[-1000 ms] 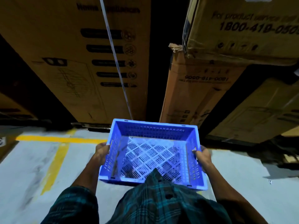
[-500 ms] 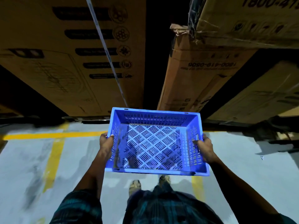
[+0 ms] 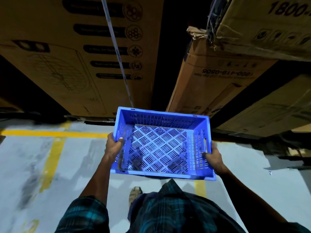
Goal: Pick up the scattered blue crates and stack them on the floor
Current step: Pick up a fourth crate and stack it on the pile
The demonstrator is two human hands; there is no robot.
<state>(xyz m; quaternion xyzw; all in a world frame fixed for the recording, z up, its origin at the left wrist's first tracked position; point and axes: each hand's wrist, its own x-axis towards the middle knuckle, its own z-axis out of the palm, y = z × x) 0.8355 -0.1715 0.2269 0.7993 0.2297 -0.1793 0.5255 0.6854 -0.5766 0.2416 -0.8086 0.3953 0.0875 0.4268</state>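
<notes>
A blue perforated crate [image 3: 159, 147] hangs in the air in front of me, open side up and empty. My left hand [image 3: 113, 146] grips its left wall, thumb hooked over the rim. My right hand [image 3: 213, 157] grips the right wall just below the handle slot. The crate is level, held above the grey floor [image 3: 75, 165]. No other blue crate shows in this view.
Tall cardboard boxes [image 3: 84, 56] stand straight ahead on the left, and stacked cartons [image 3: 218, 81] on the right, with a dark gap between them. Yellow lines [image 3: 52, 155] mark the floor. One foot [image 3: 135, 194] shows below the crate.
The crate has moved forward and away from my body, both hands still on its sides. The boxes ahead appear closer and a foot has come into view below.
</notes>
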